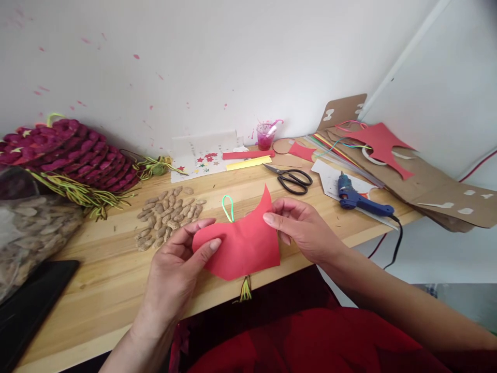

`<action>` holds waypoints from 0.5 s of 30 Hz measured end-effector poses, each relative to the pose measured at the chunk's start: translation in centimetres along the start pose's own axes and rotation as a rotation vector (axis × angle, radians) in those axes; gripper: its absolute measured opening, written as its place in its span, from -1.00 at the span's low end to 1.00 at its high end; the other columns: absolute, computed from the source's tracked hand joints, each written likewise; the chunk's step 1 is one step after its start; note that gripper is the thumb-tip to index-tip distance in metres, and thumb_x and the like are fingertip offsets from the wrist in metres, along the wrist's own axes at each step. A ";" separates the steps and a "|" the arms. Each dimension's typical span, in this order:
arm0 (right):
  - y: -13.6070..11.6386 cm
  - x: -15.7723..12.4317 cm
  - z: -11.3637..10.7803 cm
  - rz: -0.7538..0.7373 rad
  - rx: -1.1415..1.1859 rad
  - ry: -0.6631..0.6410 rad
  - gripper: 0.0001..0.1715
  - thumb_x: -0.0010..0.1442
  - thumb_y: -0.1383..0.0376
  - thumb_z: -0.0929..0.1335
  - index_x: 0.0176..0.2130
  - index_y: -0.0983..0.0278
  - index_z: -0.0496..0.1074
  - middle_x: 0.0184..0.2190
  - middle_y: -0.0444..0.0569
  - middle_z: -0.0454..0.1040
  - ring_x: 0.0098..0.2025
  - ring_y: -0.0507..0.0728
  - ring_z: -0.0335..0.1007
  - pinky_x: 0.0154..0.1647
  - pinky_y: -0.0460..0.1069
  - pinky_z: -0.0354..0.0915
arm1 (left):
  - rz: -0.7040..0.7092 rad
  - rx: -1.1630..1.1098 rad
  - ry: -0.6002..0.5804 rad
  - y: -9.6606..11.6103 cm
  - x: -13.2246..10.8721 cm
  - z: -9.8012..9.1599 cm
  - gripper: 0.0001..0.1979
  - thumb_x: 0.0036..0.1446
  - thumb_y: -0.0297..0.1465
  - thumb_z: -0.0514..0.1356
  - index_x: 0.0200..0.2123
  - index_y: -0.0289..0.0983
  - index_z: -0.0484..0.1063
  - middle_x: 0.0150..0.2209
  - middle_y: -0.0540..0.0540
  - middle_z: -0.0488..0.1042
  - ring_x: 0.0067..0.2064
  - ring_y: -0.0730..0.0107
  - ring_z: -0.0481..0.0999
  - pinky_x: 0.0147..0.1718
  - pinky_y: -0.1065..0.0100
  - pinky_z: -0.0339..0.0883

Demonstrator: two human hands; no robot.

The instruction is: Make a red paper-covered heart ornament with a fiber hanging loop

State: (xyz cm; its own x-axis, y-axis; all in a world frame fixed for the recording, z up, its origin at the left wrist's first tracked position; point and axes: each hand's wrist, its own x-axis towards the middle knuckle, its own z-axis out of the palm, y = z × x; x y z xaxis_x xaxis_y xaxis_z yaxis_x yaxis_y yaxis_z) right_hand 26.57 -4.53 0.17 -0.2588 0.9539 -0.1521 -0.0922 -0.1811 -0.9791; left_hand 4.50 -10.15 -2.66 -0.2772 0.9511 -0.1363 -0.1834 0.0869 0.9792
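Note:
Between my two hands a piece of red paper (244, 243) is held up over the front edge of the table. My left hand (176, 264) pinches its left end, thumb on the near face. At the upper right, my right hand (298, 225) grips the paper between thumb and fingers, below a pointed tip. A green cord loop (228, 207) shows above the paper's top edge, and a yellow-green tassel (246, 289) hangs below it. What joins the loop and tassel is hidden behind the paper. Loose peanuts (166, 215) lie left of the paper.
Black-handled scissors (293, 178) lie behind the paper. A blue glue gun (359, 199) rests at the right edge, its cord hanging down. Magenta tasselled crafts (73, 155) and a peanut bag (31, 233) stand left. A cup of magenta paint (265, 137) is by the wall.

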 end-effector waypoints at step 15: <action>-1.1 5.0 -6.5 -0.280 -1.390 0.227 -0.68 0.35 0.31 0.25 0.00 0.41 0.45 0.03 0.24 0.49 0.11 0.31 0.35 0.17 0.15 0.18 | 0.011 -0.248 -0.076 3.3 3.5 1.7 -0.61 -0.19 -0.38 0.53 -0.21 -0.28 0.64 -0.22 -0.11 0.67 -0.26 0.33 0.64 -0.27 0.45 0.54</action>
State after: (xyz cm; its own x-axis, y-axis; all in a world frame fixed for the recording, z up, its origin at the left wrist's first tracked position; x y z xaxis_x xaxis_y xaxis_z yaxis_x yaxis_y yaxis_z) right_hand 31.66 2.00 -0.39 -0.2206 0.9594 0.1760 0.9178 0.2652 -0.2955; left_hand 4.51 -6.03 0.34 -0.2102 0.9720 -0.1050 -0.4088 0.0102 0.9126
